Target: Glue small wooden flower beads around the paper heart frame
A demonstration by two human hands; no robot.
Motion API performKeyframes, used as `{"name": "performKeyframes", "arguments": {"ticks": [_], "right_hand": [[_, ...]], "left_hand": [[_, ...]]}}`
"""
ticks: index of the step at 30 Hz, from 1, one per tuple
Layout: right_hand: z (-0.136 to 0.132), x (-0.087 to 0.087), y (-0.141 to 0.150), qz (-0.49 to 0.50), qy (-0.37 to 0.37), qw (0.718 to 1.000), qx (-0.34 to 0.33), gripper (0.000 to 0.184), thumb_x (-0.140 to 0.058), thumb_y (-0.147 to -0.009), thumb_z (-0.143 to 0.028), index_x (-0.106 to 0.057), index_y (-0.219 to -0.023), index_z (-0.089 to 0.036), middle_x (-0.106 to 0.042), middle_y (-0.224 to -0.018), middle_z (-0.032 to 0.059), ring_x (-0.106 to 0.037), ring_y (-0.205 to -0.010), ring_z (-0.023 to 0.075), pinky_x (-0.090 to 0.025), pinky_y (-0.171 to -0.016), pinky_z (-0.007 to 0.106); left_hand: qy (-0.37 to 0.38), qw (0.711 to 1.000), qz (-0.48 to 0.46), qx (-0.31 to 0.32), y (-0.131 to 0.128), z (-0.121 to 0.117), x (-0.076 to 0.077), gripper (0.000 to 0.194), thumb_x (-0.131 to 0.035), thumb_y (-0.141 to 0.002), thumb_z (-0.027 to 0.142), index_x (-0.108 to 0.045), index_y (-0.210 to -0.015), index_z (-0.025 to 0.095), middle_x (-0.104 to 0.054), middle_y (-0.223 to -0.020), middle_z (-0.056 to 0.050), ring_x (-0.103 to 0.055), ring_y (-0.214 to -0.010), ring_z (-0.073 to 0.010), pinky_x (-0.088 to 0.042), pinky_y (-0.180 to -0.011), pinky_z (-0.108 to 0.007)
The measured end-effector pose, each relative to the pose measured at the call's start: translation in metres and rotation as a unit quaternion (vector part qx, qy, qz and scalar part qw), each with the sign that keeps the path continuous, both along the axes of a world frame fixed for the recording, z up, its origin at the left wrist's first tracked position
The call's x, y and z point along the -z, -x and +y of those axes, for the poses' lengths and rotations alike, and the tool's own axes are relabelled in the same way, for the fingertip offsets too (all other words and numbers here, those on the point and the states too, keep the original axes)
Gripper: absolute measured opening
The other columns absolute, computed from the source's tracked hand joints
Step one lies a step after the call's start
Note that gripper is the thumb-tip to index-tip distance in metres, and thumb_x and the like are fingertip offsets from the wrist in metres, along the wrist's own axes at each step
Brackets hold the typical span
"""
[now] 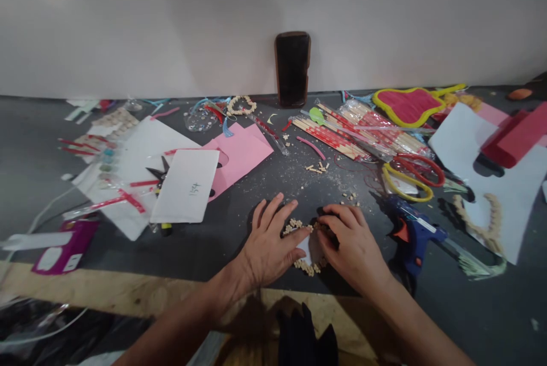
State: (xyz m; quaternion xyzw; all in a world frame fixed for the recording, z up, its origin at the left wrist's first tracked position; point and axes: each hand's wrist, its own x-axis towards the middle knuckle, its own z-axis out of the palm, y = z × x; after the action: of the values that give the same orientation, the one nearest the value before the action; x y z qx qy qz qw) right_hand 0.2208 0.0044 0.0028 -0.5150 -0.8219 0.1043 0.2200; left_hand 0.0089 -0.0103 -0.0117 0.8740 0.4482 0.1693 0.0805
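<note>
A heart-like ring of small wooden pieces [310, 268] lies near the table's front edge, with white paper [306, 245] showing in its middle. My left hand [273, 243] rests over its left side, fingers spread, thumb and index finger reaching onto it. At the ring's right edge, my right hand [351, 240] has its fingers bent and closed together; whatever is between the tips is hidden. Small cut wood pieces [317, 168] lie beyond the hands. Right of my right hand is a blue glue gun [412, 235]. Scissors with yellow and red handles [408, 181] lie behind it.
A phone [293, 69] leans on the wall. Packs of chopsticks [333, 138] and a pink fan-shaped piece with yellow trim [408, 106] lie at the back right. Pink paper [241, 155], a white card [186, 186] and pliers [160, 172] are left; a bead string [478, 223] lies right.
</note>
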Motion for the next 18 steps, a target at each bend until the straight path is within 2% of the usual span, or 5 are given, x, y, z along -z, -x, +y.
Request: {"name": "performKeyframes", "arguments": {"ticks": [8, 18], "right_hand": [[0.0, -0.0003, 0.0037, -0.006, 0.015, 1.0, 0.008, 0.014, -0.056, -0.087, -0.02, -0.069, -0.091, -0.017, -0.067, -0.105, 0.01, -0.056, -0.099, 0.0263, -0.049, -0.087, 0.043], [0.0011, -0.0012, 0.0057, 0.006, 0.011, 1.0, 0.013, 0.014, -0.057, -0.088, -0.023, -0.07, -0.091, -0.018, -0.068, -0.103, 0.0098, -0.056, -0.098, 0.0249, -0.049, -0.088, 0.043]], "left_hand": [[0.0, 1.0, 0.01, 0.004, 0.0002, 0.0001, -0.0012, 0.038, -0.058, -0.09, 0.05, -0.061, -0.125, 0.034, -0.033, -0.148, -0.011, -0.016, -0.143, -0.0368, -0.02, -0.11, -0.061], [-0.002, 1.0, 0.003, 0.005, 0.0005, 0.0, -0.0014, 0.037, -0.055, -0.091, 0.051, -0.063, -0.123, 0.033, -0.035, -0.148, -0.011, -0.018, -0.142, -0.037, -0.019, -0.11, -0.061]]}}
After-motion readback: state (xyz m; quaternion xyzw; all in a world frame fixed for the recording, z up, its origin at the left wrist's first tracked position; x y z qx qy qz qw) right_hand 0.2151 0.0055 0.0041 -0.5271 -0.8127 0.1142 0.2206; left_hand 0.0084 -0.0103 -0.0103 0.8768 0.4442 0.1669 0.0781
